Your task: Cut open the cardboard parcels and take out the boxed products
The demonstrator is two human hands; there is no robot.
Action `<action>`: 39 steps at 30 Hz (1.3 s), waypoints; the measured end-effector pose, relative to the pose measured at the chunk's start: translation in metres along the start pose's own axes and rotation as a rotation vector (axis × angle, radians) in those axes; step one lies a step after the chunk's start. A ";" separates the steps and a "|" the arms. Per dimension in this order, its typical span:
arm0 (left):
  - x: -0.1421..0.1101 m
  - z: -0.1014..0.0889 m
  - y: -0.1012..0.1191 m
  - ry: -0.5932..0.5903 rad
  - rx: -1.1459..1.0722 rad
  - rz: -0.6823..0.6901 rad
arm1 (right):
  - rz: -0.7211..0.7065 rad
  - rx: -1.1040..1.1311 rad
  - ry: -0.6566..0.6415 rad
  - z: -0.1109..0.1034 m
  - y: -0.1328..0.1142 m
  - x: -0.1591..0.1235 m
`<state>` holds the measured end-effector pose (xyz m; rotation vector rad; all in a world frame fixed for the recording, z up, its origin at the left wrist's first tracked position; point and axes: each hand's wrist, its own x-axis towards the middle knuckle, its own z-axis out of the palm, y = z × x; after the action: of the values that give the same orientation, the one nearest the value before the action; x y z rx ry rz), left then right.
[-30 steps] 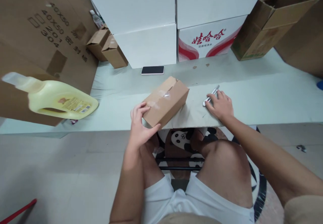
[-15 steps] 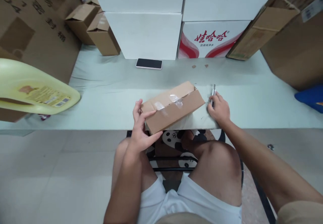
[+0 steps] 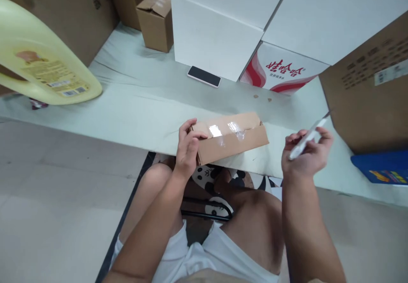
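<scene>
A small cardboard box (image 3: 234,145), its top seam covered with clear tape, lies at the front edge of the table, slightly slanted. My left hand (image 3: 188,149) grips its left end, fingers over the top and side. Off to the right of the box, my right hand (image 3: 306,153) is raised above the table, palm up. Its fingers are closed around a white-handled knife (image 3: 307,140), whose thin dark tip points up and to the right, away from the box.
A phone (image 3: 204,76) lies before stacked white cartons (image 3: 216,32); one carton has red print (image 3: 283,71). Small cardboard boxes (image 3: 156,19) and a large yellow bottle (image 3: 47,58) stand left. At right are a big cardboard box (image 3: 366,83) and a blue package (image 3: 379,170).
My right hand has lifted from the tabletop and turned palm up, with the white knife now plainly visible in it. My left hand still holds the box. The view has turned and tilted.
</scene>
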<state>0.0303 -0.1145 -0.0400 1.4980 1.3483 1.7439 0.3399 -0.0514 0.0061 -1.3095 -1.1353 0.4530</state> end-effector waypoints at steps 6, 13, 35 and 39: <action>-0.002 -0.001 -0.001 -0.027 0.030 0.047 | -0.098 0.112 -0.243 0.015 -0.078 -0.031; -0.012 0.000 -0.002 -0.068 0.046 -0.007 | -0.127 0.541 -0.247 0.052 -0.076 -0.042; -0.008 0.000 -0.006 -0.022 -0.038 -0.007 | -0.175 0.181 -0.142 0.078 -0.108 -0.063; -0.006 -0.004 -0.010 -0.045 -0.098 0.048 | -0.191 0.138 -0.064 0.076 -0.105 -0.054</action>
<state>0.0262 -0.1167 -0.0515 1.5178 1.1964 1.7683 0.2190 -0.0845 0.0698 -1.0627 -1.2473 0.4265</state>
